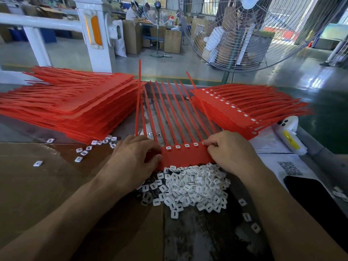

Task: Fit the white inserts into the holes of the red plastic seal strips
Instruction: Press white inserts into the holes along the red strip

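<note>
Both hands curl onto one red strip (183, 156) lying mid-table: left hand (134, 157) grips its left edge, right hand (230, 150) pinches its right end. Inserts (194, 187) heap just below; stacks (75, 104) flank both sides.

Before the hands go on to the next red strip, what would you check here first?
1. Visible holes of the red plastic seal strip sheet filled with white inserts: ok.
2. Holes under the left hand and right hand: cannot tell.
3. Loose pile of white square inserts within reach: ok.
4. Stack of unfilled red strips at left: ok.
5. Finished stack at right has room on top: ok.
</note>
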### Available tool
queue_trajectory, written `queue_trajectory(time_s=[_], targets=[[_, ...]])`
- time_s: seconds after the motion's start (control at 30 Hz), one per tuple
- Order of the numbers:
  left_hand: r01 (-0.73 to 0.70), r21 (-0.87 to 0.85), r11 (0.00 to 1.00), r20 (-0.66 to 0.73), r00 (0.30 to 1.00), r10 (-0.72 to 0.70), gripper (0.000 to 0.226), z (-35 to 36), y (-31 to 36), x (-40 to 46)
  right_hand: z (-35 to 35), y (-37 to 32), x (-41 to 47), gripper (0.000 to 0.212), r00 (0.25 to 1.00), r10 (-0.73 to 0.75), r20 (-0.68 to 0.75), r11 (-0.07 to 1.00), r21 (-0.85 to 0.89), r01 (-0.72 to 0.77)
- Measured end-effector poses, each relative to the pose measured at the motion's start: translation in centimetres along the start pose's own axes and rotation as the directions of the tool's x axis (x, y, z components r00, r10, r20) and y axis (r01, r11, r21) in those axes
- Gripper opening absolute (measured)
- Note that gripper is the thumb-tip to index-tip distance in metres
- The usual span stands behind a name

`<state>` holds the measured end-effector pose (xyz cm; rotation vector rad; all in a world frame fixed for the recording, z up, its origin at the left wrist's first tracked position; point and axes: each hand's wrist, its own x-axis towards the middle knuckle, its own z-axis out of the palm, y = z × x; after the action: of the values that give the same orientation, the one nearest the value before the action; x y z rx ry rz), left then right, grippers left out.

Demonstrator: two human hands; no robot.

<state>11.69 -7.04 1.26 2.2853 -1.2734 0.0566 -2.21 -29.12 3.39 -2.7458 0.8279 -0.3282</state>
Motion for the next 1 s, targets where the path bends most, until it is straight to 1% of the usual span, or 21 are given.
queue_trajectory(time_s=[0.07,0.13,0.2,0.3,0.37,0.43,0.57,0.7,0.8,1.0], targets=[[0.003,-0.008,1.000,0.000,1.000,-0.003,0.029,0.0,0.0,0.0,-0.1,-0.3,-0.1,0.032,0.999,-0.046,-0.003,0.995,-0.084,0.046],[0.006,-0.017,1.000,-0.005,1.000,-0.006,0.028,-0.1,0.0,-0.1,-0.1,-0.4,-0.3,0.032,0.998,-0.049,-0.029,0.998,-0.052,0.047],[0.009,-0.018,1.000,-0.008,1.000,-0.009,0.027,-0.1,-0.1,-0.1,0.0,-0.2,-0.5,0.030,0.998,-0.031,-0.060,0.999,0.036,0.033],[0.011,-0.014,1.000,-0.008,1.000,-0.011,0.027,0.0,-0.1,-0.1,-0.1,0.2,-0.8,0.017,0.996,-0.070,-0.057,0.978,0.192,0.079],[0.014,-0.011,1.000,-0.011,1.000,-0.014,0.026,0.0,-0.2,-0.1,-0.4,-0.1,-1.0,0.007,0.990,-0.139,0.029,0.930,0.348,0.120],[0.019,-0.010,1.000,-0.013,1.000,-0.019,0.025,0.0,-0.2,0.0,-0.6,-0.5,-1.3,0.003,0.966,-0.231,0.119,0.891,0.425,0.160],[0.030,-0.010,0.999,-0.012,0.999,-0.030,0.025,0.0,-0.2,-0.1,-0.8,-0.7,-1.4,0.004,0.918,-0.337,0.210,0.877,0.425,0.225],[0.034,-0.012,0.999,-0.012,0.999,-0.034,0.025,0.0,-0.3,0.0,-1.0,0.0,-1.5,0.011,0.883,-0.361,0.299,0.880,0.421,0.218],[0.038,-0.010,0.999,-0.008,0.999,-0.038,0.026,0.0,-0.3,0.0,-0.6,0.2,-1.4,0.011,0.879,-0.359,0.313,0.882,0.422,0.210],[0.031,-0.013,0.999,-0.009,0.999,-0.032,0.026,0.0,-0.3,-0.1,-0.1,0.0,-1.3,0.009,0.867,-0.386,0.314,0.888,0.381,0.257]])
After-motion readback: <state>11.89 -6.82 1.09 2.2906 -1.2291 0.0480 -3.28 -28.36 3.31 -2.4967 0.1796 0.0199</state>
